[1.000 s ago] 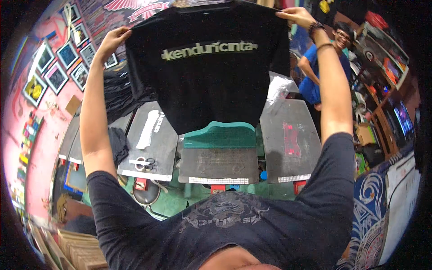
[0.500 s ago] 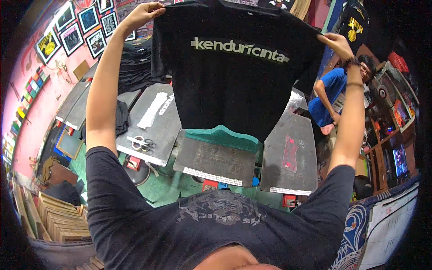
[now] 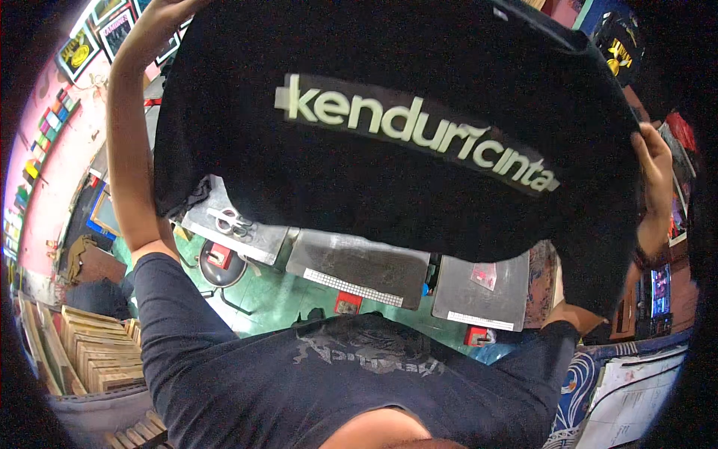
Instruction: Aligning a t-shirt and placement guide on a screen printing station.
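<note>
A black T-shirt (image 3: 359, 191) with pale lettering across its front is stretched out in the air before me. My left hand (image 3: 170, 9) pinches its upper left part; the fingertips run out of the picture at the top edge. On the far side, my right hand (image 3: 655, 161) grips the shirt's right edge, fingers curled over the cloth. The right sleeve hangs down over part of my right forearm. The shirt's lower hem hangs above flat dark boards, hiding their far parts.
Dark printing boards (image 3: 359, 268) stand in a row below, with scissors (image 3: 230, 220) on the left one. A round stool (image 3: 223, 271) is under that board. Wooden frames (image 3: 93, 348) stack at the lower left, and small coloured containers (image 3: 45, 146) line the pink wall.
The shirt has come closer and fills more of the view. My hands have spread wider apart, the right one lower. The other person in blue is now hidden behind the shirt.
</note>
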`<state>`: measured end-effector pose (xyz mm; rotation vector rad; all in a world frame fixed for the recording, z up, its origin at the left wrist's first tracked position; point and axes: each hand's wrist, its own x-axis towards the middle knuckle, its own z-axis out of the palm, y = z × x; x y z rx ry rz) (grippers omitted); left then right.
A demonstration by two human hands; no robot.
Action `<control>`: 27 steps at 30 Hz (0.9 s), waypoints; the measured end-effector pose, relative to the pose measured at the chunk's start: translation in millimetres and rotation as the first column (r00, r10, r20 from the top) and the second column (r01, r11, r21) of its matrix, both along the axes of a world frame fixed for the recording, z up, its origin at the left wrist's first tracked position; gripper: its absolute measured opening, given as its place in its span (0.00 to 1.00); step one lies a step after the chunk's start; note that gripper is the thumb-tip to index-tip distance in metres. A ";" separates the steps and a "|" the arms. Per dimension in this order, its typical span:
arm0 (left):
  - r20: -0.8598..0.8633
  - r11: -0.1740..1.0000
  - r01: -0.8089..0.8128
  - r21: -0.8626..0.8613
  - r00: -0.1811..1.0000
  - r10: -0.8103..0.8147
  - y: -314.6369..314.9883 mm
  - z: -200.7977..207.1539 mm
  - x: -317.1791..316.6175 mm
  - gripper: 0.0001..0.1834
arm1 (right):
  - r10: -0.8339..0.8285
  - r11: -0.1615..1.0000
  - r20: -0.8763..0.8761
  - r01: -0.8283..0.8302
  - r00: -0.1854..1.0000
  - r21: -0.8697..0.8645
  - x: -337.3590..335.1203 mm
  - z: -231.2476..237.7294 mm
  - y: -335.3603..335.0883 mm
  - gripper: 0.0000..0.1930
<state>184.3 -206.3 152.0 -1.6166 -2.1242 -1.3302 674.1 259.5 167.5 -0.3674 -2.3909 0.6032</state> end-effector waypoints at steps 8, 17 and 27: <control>-0.063 0.946 0.235 -0.226 0.965 -0.254 134.9 -123.4 -120.0 0.14 | 0.007 0.961 0.083 0.016 0.996 -0.276 -94.4 -125.8 103.6 0.11; 0.233 0.916 0.144 -0.374 0.971 -0.057 213.7 -390.3 -192.7 0.14 | 0.126 0.790 0.424 0.168 0.897 -0.589 -184.6 -357.8 165.7 0.16; 0.924 0.921 0.131 0.368 -0.163 -0.346 203.2 -327.9 50.2 0.27 | -0.108 0.164 -0.376 -0.356 0.920 -0.920 -198.9 -322.3 -36.0 0.49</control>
